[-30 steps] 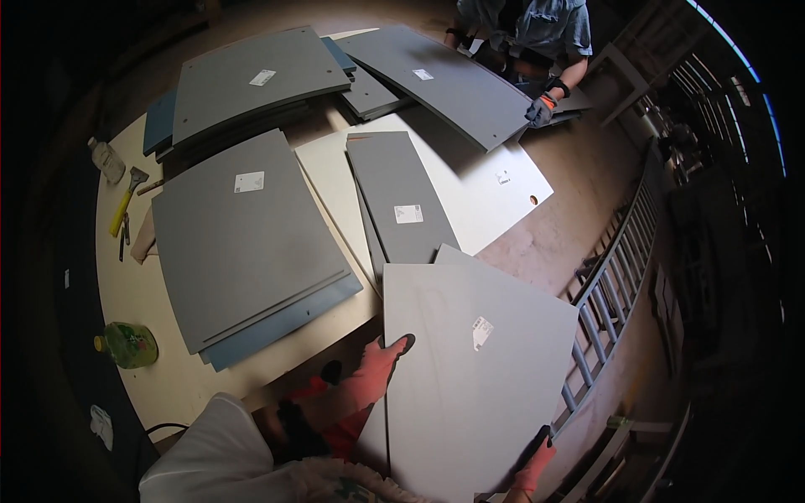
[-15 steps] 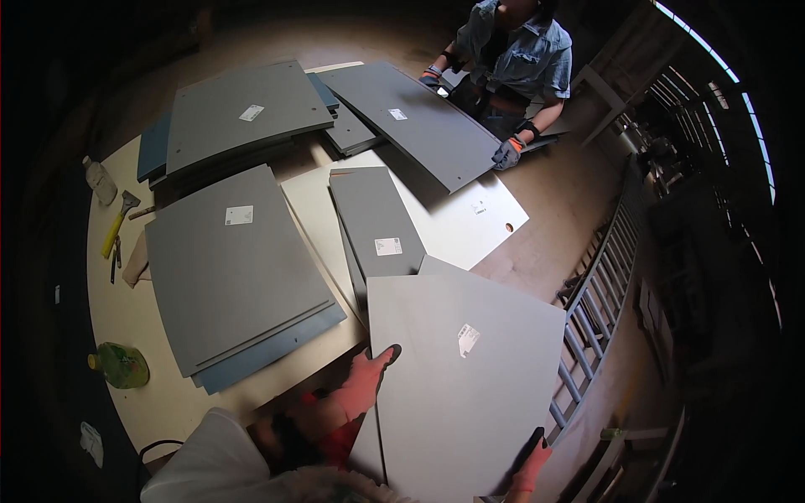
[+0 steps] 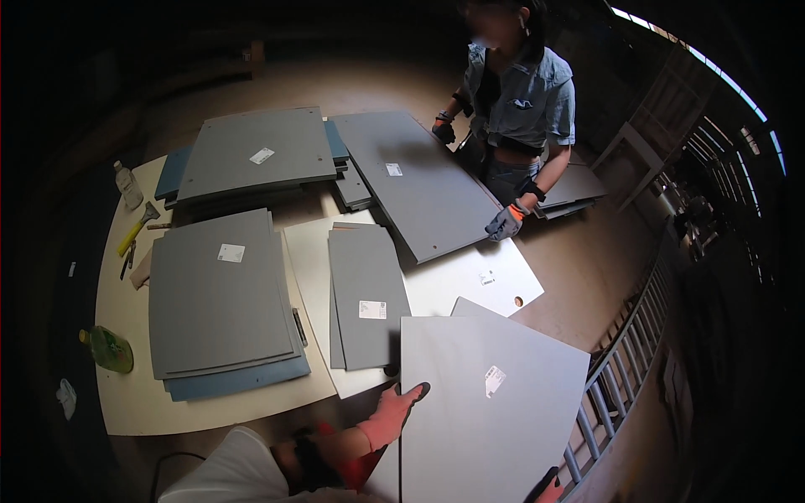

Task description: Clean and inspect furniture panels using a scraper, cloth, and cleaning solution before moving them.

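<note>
A large flat grey panel (image 3: 495, 411) with a white label is held in front of me, at the lower right. My left hand (image 3: 396, 415), in a pink glove with dark fingertips, is closed on the panel's left edge, thumb on its face. At the lower right edge, my right hand (image 3: 549, 488) grips the same panel; only part of it shows. Behind it, the corner of another grey panel (image 3: 470, 308) sticks out. Just beyond my left hand, a narrow grey panel stack (image 3: 365, 272) lies on a white board (image 3: 457, 281).
A co-worker (image 3: 520, 109) across the table holds a long grey panel (image 3: 411, 184). Grey panel stacks (image 3: 222, 293) (image 3: 260, 155) cover the left side. Near the left edge are a yellow-handled hammer (image 3: 138, 228), a clear bottle (image 3: 127, 186) and a green bottle (image 3: 111, 350). A roller conveyor (image 3: 625, 369) runs along the right.
My view has tilted up. The panel in my hands has drawn away from the narrow stack, whose near end now shows. The co-worker stands more fully in view, still holding the long panel.
</note>
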Demonstrator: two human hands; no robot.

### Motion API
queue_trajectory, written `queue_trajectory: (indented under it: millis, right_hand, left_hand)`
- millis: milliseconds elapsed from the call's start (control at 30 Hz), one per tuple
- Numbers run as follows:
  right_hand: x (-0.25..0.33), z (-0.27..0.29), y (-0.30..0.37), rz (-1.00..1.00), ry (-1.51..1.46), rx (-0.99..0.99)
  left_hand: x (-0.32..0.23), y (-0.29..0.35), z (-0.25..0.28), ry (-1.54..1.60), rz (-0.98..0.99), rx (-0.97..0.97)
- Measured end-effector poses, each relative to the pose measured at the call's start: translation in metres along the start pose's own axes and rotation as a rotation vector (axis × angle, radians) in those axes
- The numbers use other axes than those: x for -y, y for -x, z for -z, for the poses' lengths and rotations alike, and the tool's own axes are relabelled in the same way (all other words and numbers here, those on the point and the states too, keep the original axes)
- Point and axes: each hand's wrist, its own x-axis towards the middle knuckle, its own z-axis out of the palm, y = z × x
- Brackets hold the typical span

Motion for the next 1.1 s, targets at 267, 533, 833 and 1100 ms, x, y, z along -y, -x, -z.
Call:
queue_trajectory:
  millis: [267,533,833,1100]
  right_hand:
    - [0.009,-0.077,-0.108,-0.002,0.065,0.181]
    - [0.006,-0.138,-0.156,-0.008,0.121,0.283]
    - [0.012,-0.192,-0.171,-0.002,0.179,0.321]
    - [0.015,-0.223,-0.176,0.011,0.225,0.331]
  left_hand:
    - [0.021,-0.049,-0.059,0.170,-0.009,0.000]
    - [0.005,-0.076,-0.080,0.120,-0.022,-0.044]
    - [-0.021,-0.107,-0.079,0.132,0.079,-0.100]
    - [-0.038,-0.126,-0.076,0.101,-0.003,-0.052]
